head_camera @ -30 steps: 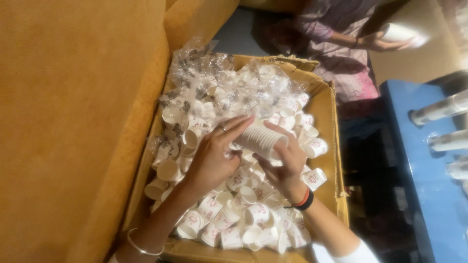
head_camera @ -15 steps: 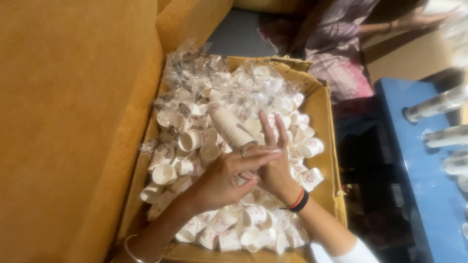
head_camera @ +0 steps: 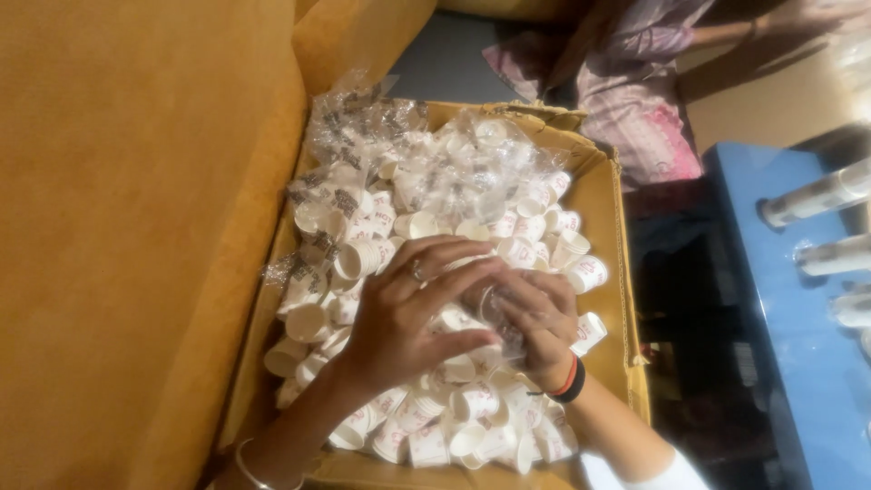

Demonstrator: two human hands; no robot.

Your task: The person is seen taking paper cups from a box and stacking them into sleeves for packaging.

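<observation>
Our left hand point(head_camera: 399, 322) spreads its fingers over the right hand point(head_camera: 535, 322), whose fingers curl around a blurred clear plastic wrapper point(head_camera: 494, 313); we cannot tell how tightly. Both hands rest on loose white paper cups point(head_camera: 472, 426) filling a cardboard box point(head_camera: 610, 227) beside a yellow sofa point(head_camera: 127, 227).

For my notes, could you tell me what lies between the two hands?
In the head view, the left hand and right hand close around a blurred clear plastic piece, above white paper cups.
</observation>
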